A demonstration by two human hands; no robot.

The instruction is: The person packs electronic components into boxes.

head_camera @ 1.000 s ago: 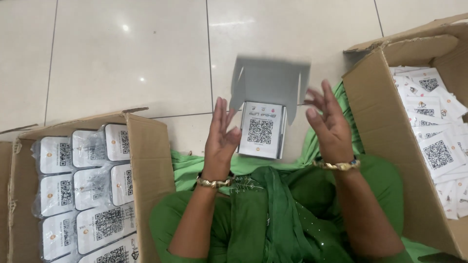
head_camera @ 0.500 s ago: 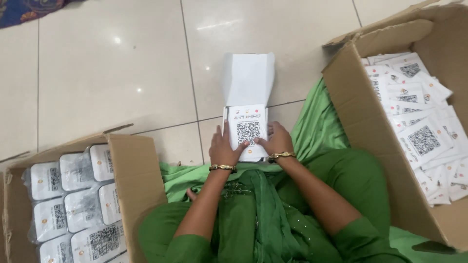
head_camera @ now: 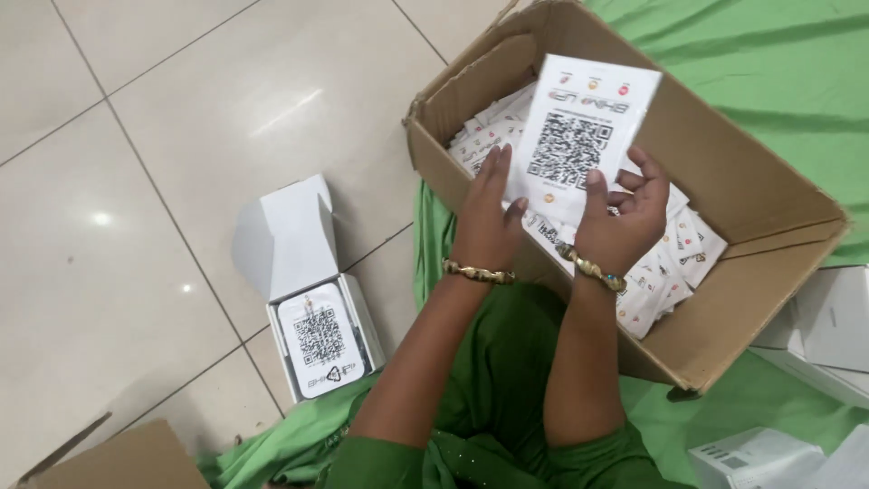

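Observation:
Both hands hold up a white card (head_camera: 579, 136) printed with a square code, above an open cardboard box (head_camera: 760, 181) filled with several similar cards. My left hand (head_camera: 489, 213) touches the card's left edge with its fingers extended. My right hand (head_camera: 625, 213) grips its lower right part between thumb and fingers. Each wrist wears a gold bangle. On the tiled floor to the left lies an open small white box (head_camera: 294, 244) with its lid up and a code card (head_camera: 319, 340) lying inside.
Green cloth (head_camera: 769, 63) covers the floor behind and right of the cardboard box. White boxes (head_camera: 833, 335) lie at the right edge and lower right. A cardboard flap (head_camera: 118, 457) shows at the bottom left. My green-clad lap fills the bottom centre.
The view has swung right, from the small white box to the right cardboard box. Both hands left the white box on the floor and now hold a card over the cardboard box.

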